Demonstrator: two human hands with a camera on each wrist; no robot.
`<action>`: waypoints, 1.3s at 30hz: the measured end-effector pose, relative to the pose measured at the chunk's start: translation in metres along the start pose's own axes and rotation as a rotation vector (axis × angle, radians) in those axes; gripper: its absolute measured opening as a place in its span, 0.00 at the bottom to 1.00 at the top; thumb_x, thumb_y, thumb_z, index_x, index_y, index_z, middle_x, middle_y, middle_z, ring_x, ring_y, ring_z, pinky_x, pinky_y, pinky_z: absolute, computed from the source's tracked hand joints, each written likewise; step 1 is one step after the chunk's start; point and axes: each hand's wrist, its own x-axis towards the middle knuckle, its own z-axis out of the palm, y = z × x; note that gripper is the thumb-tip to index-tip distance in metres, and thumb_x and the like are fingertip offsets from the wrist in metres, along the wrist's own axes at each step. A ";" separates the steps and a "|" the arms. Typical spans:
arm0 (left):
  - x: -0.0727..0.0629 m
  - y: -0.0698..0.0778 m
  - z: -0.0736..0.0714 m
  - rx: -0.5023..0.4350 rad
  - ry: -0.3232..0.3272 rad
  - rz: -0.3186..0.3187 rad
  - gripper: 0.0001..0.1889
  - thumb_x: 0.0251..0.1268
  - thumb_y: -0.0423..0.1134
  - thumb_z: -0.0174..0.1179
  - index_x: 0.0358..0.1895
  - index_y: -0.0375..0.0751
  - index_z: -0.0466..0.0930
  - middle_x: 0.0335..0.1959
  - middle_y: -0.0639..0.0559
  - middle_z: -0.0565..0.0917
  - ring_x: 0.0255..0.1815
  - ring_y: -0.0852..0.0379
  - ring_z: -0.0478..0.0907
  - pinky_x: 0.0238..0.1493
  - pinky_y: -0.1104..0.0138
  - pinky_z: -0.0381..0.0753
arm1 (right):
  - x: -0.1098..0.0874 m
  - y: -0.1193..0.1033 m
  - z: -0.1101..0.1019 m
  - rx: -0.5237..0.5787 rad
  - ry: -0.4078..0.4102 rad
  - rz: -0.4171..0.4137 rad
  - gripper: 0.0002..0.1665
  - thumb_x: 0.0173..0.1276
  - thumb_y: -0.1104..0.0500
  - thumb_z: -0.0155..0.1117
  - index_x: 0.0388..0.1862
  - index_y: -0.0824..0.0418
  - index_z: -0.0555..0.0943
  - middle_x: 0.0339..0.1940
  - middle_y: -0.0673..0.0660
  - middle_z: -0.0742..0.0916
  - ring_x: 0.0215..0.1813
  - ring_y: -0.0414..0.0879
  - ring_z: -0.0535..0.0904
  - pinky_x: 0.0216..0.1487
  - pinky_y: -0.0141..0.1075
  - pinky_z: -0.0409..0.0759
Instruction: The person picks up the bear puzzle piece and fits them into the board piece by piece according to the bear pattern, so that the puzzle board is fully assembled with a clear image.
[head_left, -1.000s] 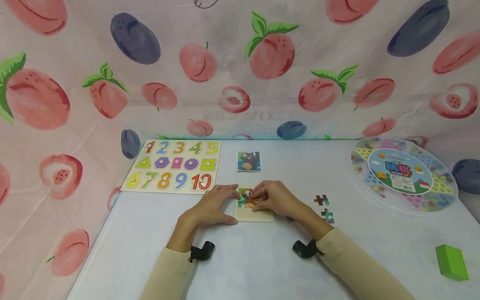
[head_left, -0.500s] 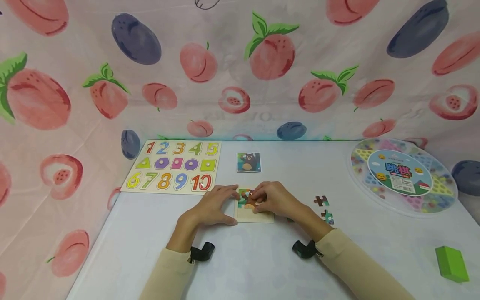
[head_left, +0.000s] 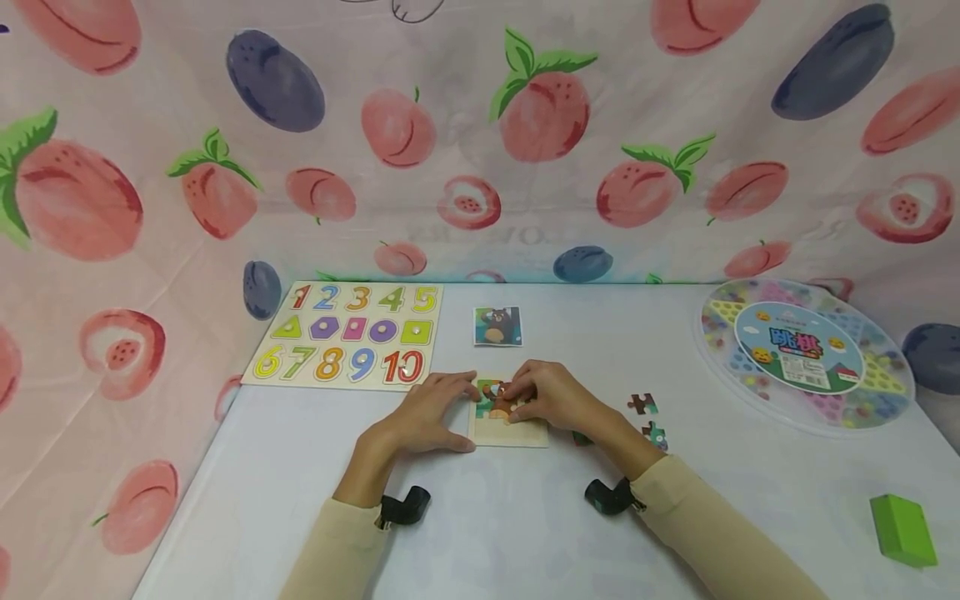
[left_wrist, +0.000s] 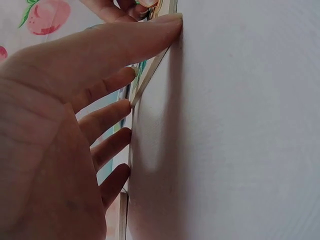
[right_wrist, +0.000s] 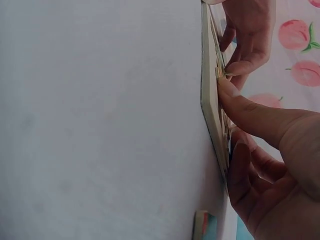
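Note:
A small wooden puzzle tray (head_left: 510, 432) lies flat in the middle of the table, its upper part filled with bear-picture pieces (head_left: 492, 402), its lower strip bare wood. At its left side my left hand (head_left: 423, 414) rests with spread fingers; the thumb touches the near left corner and the index fingertip the picture's left edge. My right hand (head_left: 558, 398) is over the tray's right half, thumb and curled fingers pinching a jigsaw piece (right_wrist: 218, 74) at the picture, mostly hidden by the fingers. Loose jigsaw pieces (head_left: 642, 404) lie right of the right wrist, one partly under the forearm.
Behind the tray lies a bear picture card (head_left: 497, 326). A number and shape board (head_left: 341, 333) is at back left. A round Chinese checkers set (head_left: 806, 354) is at back right, a green block (head_left: 903, 531) at front right. Fruit-printed cloth (head_left: 465, 125) hangs behind.
The right fingers shift very slightly over the picture. The left hand stays in place on the tray, and the view tilts up a little.

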 end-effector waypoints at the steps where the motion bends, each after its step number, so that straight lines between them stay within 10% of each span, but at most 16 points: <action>1: 0.000 0.000 0.000 0.000 -0.001 -0.002 0.30 0.50 0.48 0.79 0.58 0.55 0.78 0.81 0.54 0.65 0.81 0.46 0.59 0.79 0.42 0.60 | 0.000 0.001 0.000 0.004 0.002 -0.003 0.16 0.55 0.61 0.81 0.43 0.61 0.91 0.44 0.53 0.88 0.39 0.38 0.80 0.40 0.27 0.81; 39: 0.001 0.001 -0.001 -0.076 -0.016 -0.009 0.33 0.50 0.44 0.80 0.62 0.53 0.78 0.82 0.55 0.63 0.82 0.46 0.57 0.81 0.42 0.59 | -0.013 0.008 -0.028 0.107 -0.092 -0.052 0.18 0.65 0.55 0.74 0.54 0.54 0.88 0.54 0.53 0.89 0.52 0.45 0.85 0.50 0.34 0.85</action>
